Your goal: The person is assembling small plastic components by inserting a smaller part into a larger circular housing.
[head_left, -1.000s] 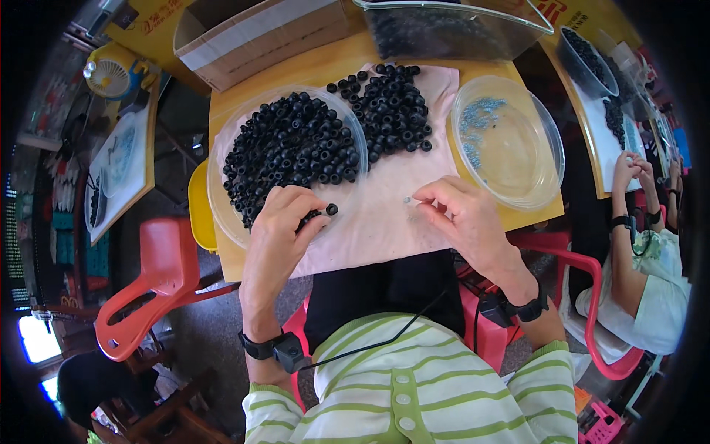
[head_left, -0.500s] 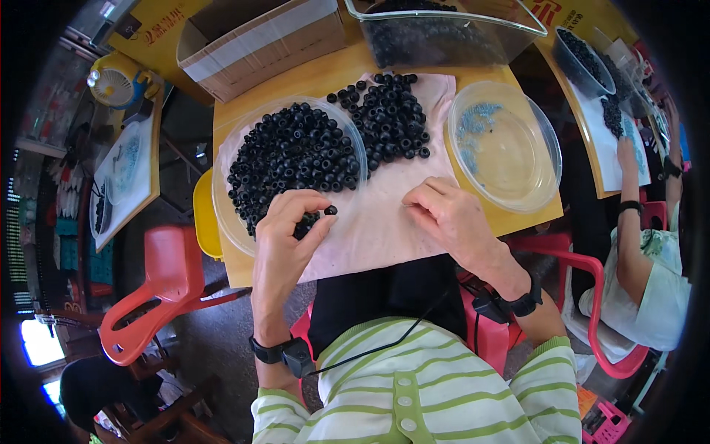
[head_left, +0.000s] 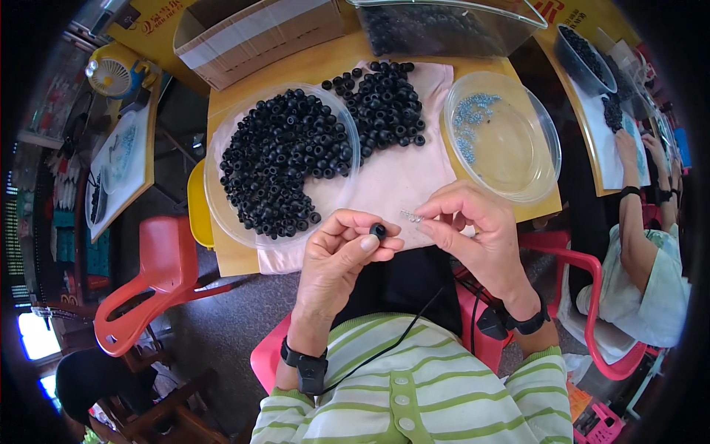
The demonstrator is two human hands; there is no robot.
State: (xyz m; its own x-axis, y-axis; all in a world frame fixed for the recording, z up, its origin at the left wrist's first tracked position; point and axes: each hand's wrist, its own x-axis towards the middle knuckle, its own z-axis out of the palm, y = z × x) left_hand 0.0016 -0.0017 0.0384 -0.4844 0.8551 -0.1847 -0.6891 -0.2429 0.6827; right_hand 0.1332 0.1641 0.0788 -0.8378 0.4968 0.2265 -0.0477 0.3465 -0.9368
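A round, holed black bead sat gripped between the fingers of the left hand; near it, the right hand pinched tiny pale glinting pieces. Beyond, loose black beads lay in a round clear plastic tray on the yellow surface.

Small clear piece, details indistinct

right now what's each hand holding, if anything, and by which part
Left hand: black bead, by its side. Right hand: small shiny thing, by its right end.
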